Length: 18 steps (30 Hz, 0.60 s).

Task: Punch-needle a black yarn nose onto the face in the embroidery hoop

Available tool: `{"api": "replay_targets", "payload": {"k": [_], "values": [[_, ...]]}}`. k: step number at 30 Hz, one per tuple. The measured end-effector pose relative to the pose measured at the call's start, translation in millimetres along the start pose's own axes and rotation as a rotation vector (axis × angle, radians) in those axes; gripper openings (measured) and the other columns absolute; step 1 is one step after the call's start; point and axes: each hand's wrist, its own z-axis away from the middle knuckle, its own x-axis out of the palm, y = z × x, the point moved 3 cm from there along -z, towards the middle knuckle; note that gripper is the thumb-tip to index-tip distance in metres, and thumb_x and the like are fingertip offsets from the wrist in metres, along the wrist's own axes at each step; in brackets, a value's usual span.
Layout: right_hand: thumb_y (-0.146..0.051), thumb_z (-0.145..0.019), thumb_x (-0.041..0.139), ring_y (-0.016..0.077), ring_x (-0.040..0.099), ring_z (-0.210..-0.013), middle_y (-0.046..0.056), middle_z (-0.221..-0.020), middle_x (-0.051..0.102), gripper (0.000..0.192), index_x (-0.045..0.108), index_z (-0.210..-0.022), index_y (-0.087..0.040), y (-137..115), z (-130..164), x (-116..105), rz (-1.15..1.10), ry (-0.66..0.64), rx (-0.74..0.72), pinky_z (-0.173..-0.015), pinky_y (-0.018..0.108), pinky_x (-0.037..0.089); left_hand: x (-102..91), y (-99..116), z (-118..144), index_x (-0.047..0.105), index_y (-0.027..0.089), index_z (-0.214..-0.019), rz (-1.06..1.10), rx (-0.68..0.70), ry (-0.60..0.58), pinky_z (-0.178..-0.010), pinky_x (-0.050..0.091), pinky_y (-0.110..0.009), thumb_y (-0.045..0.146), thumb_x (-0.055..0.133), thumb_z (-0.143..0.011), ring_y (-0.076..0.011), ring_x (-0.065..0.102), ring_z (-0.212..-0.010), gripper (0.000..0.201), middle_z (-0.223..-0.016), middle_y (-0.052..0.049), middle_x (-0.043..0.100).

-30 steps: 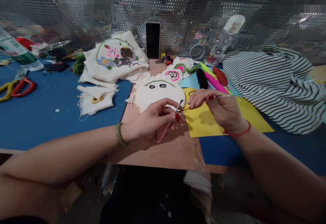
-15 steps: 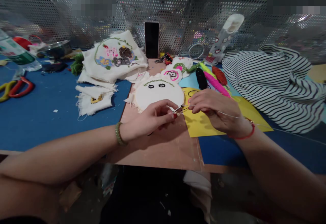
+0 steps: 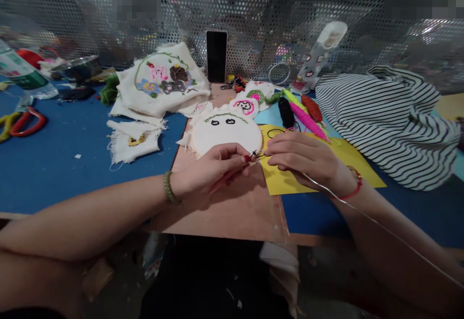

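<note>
Two hands meet over the desk [image 3: 54,174], near its front edge: left hand [image 3: 210,171] pinching a pink-handled needle tool [image 3: 237,166], right hand [image 3: 308,159] pinching thin wire [image 3: 380,227], just before the embroidery hoop [image 3: 226,135], beside yellow paper [image 3: 286,179].

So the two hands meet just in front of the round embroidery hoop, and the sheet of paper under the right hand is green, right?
Nearly. In the head view the left hand and right hand do meet just in front of the round embroidery hoop, but the sheet of paper under the right hand is yellow, not green.
</note>
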Motion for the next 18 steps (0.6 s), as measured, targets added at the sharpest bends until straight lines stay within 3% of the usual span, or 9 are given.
{"api": "replay_targets", "payload": {"k": [5,9,15,18], "values": [[-0.008,-0.100,0.048,0.0226,0.067,-0.102,0.009,-0.099,0.074,0.015,0.059,-0.100,-0.018,-4,-1,0,-0.018,-0.037,-0.018,-0.089,0.041,0.061,-2.8,4,1,0.055,0.018,-0.079,-0.173,0.029,0.010,-0.043,0.030,-0.017,0.043,0.062,-0.093,-0.0048,0.042,-0.048,0.030,-0.066,0.003,0.057],[-0.011,-0.101,0.048,0.0225,0.067,-0.103,0.010,-0.100,0.074,0.014,0.060,-0.102,-0.018,-9,-2,-1,0.005,-0.058,-0.033,-0.091,0.040,0.060,0.9,8,3,0.055,0.018,-0.077,-0.285,0.070,0.042,-0.043,0.028,-0.017,0.036,0.065,-0.090,-0.0049,0.041,-0.049,0.025,-0.063,0.005,0.052],[-0.012,-0.101,0.049,0.0222,0.067,-0.106,0.008,-0.100,0.075,0.014,0.060,-0.105,-0.020,-13,-4,-3,0.022,-0.058,-0.014,-0.092,0.039,0.058,3.4,13,5,0.056,0.017,-0.075,-0.442,0.297,0.095,-0.053,0.035,-0.020,0.028,0.064,-0.087,-0.0079,0.043,-0.060,0.019,-0.066,0.003,0.053],[-0.012,-0.101,0.048,0.0224,0.067,-0.105,0.008,-0.099,0.075,0.015,0.060,-0.105,-0.020,-14,-5,-4,0.033,-0.054,-0.008,-0.091,0.039,0.058,2.7,14,6,0.058,0.016,-0.076,-0.518,0.319,0.100,-0.056,0.036,-0.023,0.026,0.060,-0.090,-0.0095,0.046,-0.062,0.017,-0.068,0.001,0.057]]}}
